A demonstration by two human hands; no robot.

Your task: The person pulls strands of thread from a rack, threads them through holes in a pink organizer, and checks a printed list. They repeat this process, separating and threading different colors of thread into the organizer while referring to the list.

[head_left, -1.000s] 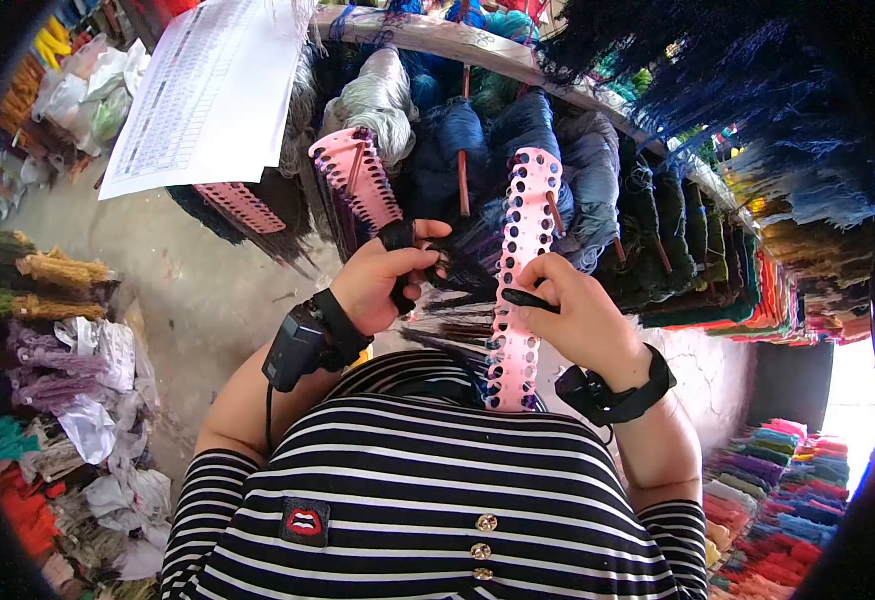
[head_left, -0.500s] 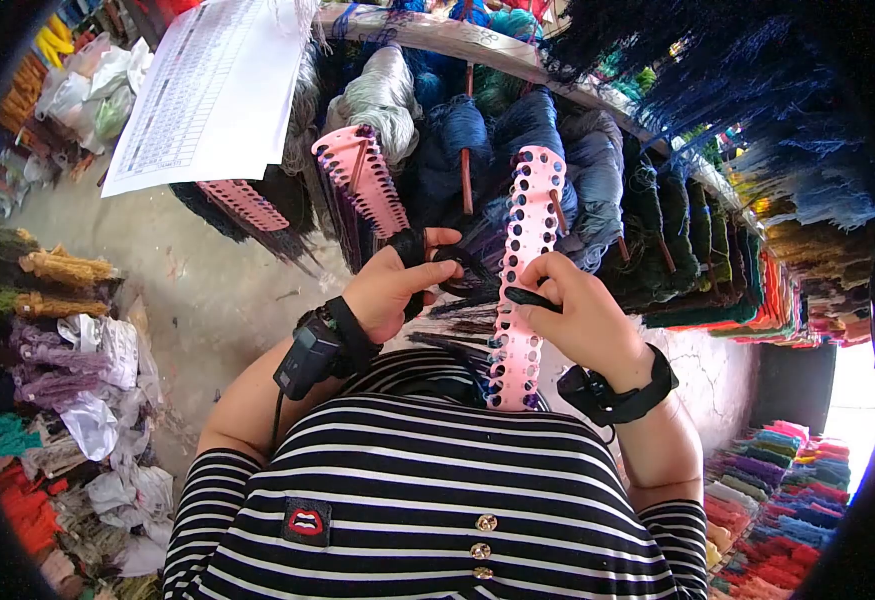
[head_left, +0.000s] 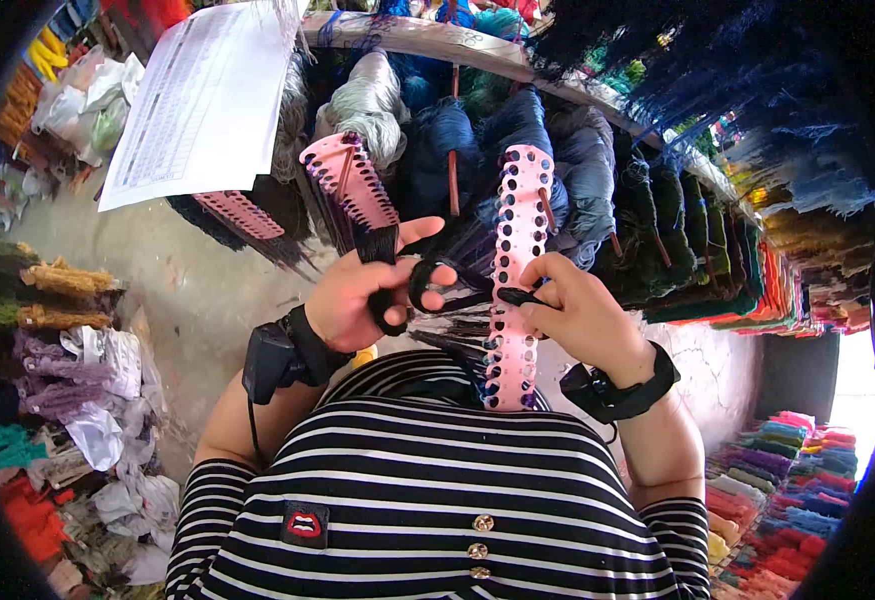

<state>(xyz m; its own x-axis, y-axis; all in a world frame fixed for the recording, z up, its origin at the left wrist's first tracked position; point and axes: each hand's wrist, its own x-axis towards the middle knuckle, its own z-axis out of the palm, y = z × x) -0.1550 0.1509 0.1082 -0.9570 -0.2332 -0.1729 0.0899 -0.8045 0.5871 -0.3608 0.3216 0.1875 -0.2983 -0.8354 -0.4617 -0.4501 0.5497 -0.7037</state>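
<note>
A long pink strip with rows of holes [head_left: 509, 340] stands upright in front of my chest, dark threads hanging from its left edge. My right hand [head_left: 587, 310] pinches the end of a black thread bundle [head_left: 520, 296] against the strip's face. Left of the strip, my left hand [head_left: 352, 295] holds a black thread hank [head_left: 381, 245] across its palm. Part of that black thread loops around its fingers, which are partly spread. Black strands run between the two hands. A second pink holed strip [head_left: 367, 185], strung with dark threads, hangs beyond my left hand.
Grey and blue thread skeins [head_left: 365, 105] hang from a wooden rail [head_left: 417, 35] ahead. A printed sheet [head_left: 202, 100] hangs at upper left. Dark blue yarn [head_left: 737, 120] hangs at upper right. Colored yarn bundles [head_left: 782, 500] and plastic bags [head_left: 92, 425] lie at the sides.
My left hand has shifted left and slightly down, its fingers opening out and the black thread drawn into a loop. My right hand stays pinching at the strip.
</note>
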